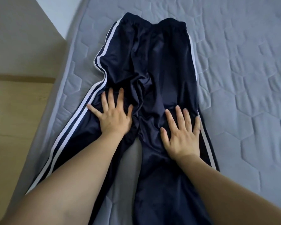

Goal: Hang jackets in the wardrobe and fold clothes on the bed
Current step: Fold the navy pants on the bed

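Pale grey quilted mattress (pixel 234 78), stitched in a honeycomb pattern, fills most of the view and serves as the working surface. Navy track pants (pixel 152 62) with 2 white stripes down each outer seam lie spread lengthwise on it, the elastic waistband at the far end and the 2 legs running back toward the person. Around the crotch the fabric is bunched into folds and creases, and a strip of bare mattress shows between the 2 legs nearer the person.

On the left leg of the pants, the left hand (pixel 111 113) lies flat, its fingers straight and spread, grasping nothing and pressing palm-down just inside the white stripes. Over on the right leg of the pants, the right hand (pixel 182 133) lies the same way, fingers extended and fanned, palm against the cloth, with the little finger near the right seam. Both bare forearms reach in from the bottom corners and cover the lower stretches of the legs, so the hems cannot be seen.

Left of the pants, beyond the mattress edge, sits a light wooden surface (pixel 15 111), possibly a floor or bed frame; the blur there makes it hard to tell. Above it a white wall (pixel 15 30) rises.
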Demonstrator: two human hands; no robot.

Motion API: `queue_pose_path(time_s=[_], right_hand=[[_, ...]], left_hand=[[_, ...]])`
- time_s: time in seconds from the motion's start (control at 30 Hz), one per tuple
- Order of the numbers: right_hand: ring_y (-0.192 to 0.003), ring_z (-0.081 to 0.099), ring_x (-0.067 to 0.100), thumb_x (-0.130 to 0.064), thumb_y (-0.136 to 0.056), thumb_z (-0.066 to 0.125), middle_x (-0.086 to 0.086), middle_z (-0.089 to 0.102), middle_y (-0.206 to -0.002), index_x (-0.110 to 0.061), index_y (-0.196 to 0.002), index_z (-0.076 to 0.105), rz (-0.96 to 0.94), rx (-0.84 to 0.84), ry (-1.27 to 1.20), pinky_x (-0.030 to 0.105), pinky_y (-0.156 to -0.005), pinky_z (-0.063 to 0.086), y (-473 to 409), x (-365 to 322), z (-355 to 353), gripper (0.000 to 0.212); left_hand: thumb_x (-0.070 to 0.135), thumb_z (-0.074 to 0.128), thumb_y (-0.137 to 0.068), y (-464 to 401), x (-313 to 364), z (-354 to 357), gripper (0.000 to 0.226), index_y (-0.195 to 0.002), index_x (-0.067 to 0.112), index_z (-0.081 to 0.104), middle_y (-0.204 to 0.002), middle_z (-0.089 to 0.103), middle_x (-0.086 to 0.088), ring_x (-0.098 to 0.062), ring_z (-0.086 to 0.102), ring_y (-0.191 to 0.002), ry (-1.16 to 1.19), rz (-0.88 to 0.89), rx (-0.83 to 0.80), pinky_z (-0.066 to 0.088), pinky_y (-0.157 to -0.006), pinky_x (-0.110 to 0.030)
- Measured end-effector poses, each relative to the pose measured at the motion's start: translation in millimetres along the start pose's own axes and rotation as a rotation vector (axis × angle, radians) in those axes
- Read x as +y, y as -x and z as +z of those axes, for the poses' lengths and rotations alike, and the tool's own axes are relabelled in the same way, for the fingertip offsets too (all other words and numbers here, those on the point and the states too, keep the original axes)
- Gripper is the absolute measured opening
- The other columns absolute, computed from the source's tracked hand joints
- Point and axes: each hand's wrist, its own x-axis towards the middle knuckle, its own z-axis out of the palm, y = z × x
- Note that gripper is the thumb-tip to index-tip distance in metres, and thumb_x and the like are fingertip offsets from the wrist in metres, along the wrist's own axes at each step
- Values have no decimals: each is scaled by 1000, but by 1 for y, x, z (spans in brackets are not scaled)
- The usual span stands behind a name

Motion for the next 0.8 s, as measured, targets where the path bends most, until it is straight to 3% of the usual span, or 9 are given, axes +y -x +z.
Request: queue_pose_path(time_s=[0.17,0.3,0.43,0.53,0.6,0.67,0.73,0.8], right_hand=[[-149,10,24,-56,-93,21,3,17,-162,-33,-153,21,14,39,21,54,-119,-1,-6,0,4,64],[-149,6,22,-59,-92,13,1,13,-162,-35,-154,16,3,62,11,51,-119,-7,-10,5,6,66],[-150,-1,20,-60,-93,8,-1,5,-163,-37,-154,8,-23,81,-36,50,-117,-15,-7,9,7,65],[-150,-4,18,-58,-96,15,-1,1,-163,-36,-154,7,6,75,-171,49,-116,-15,14,14,-3,63],[-148,5,24,-54,-97,27,5,8,-162,-28,-154,15,133,153,-310,48,-118,-1,41,19,-14,64],[-139,23,35,-48,-91,41,15,24,-153,-15,-147,29,330,210,-382,48,-113,18,75,31,-28,66],[-125,39,37,-43,-84,51,16,39,-137,-9,-133,40,508,78,-515,46,-104,34,108,51,-42,61],[-103,58,33,-35,-80,61,14,57,-116,-6,-121,51,579,-146,-819,40,-88,50,141,72,-56,51]], left_hand=[[65,6,-90,3,-12,4,72,-155,34,6,-164,6,0,-22,-3,-151,24,20,22,-9,-105,-76],[68,2,-87,13,-71,4,77,-156,32,3,-165,-3,3,-16,-11,-150,-20,-146,-27,-13,-104,-75],[72,-1,-87,29,-132,-12,81,-157,30,2,-165,-6,4,-27,-11,-150,-141,-326,-114,-11,-107,-73],[63,9,-95,55,-115,-29,74,-157,21,10,-165,-2,-3,-30,-8,-150,-107,-349,-58,-11,-113,-65],[57,20,-98,93,-81,-41,68,-151,15,30,-161,18,-11,-34,12,-147,24,-230,130,0,-116,-61],[64,22,-91,147,-43,-41,67,-128,19,54,-138,49,-12,-36,42,-126,210,-26,242,29,-107,-52],[77,22,-79,210,-11,-40,68,-105,25,57,-114,60,-2,-32,54,-111,513,42,10,40,-87,-41],[72,41,-80,257,10,-38,59,-102,20,58,-112,62,4,-29,57,-110,700,-12,-294,42,-85,-36]])
